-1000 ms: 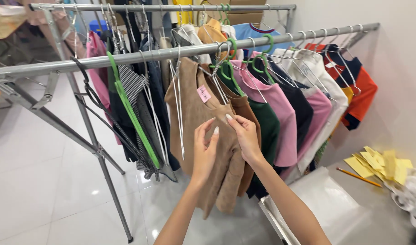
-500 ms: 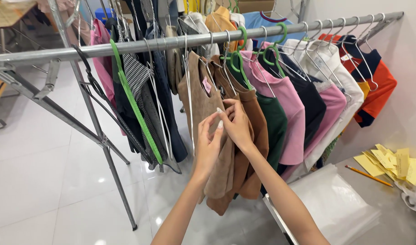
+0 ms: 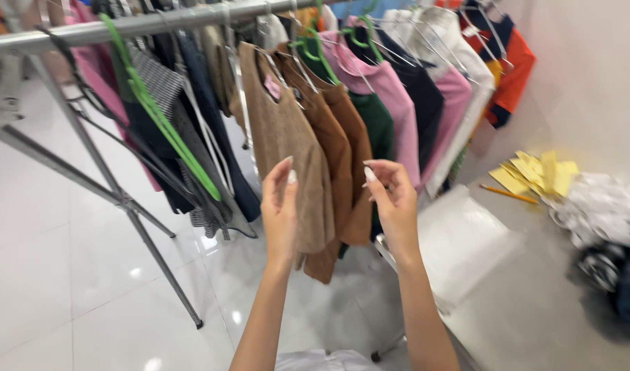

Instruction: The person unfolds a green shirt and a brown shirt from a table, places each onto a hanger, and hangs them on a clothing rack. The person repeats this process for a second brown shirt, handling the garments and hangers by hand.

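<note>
- The left hand (image 3: 280, 206) is up in front of a light brown top (image 3: 284, 144). Its fingers are loose and open, and it holds nothing (it looks just in front of the cloth, but I cannot tell if it touches).
- The right hand (image 3: 392, 199) is up too, a little apart from the left one. Its fingers are curled and open, with nothing in them.
- The light brown top hangs on a metal clothes rail (image 3: 143, 24), with a small pink tag (image 3: 273, 87) near its neck.
- Just behind it hangs a darker brown top (image 3: 346, 148), then a dark green one (image 3: 378, 124) and a pink one (image 3: 390, 96).
- A bright green hanger (image 3: 157, 113) hangs tilted on the left side of the rail, over dark clothes.
- Yellow papers (image 3: 535, 172) lie on a grey table (image 3: 535, 302) at the right, with a clear plastic bag (image 3: 462, 237) near them.
</note>
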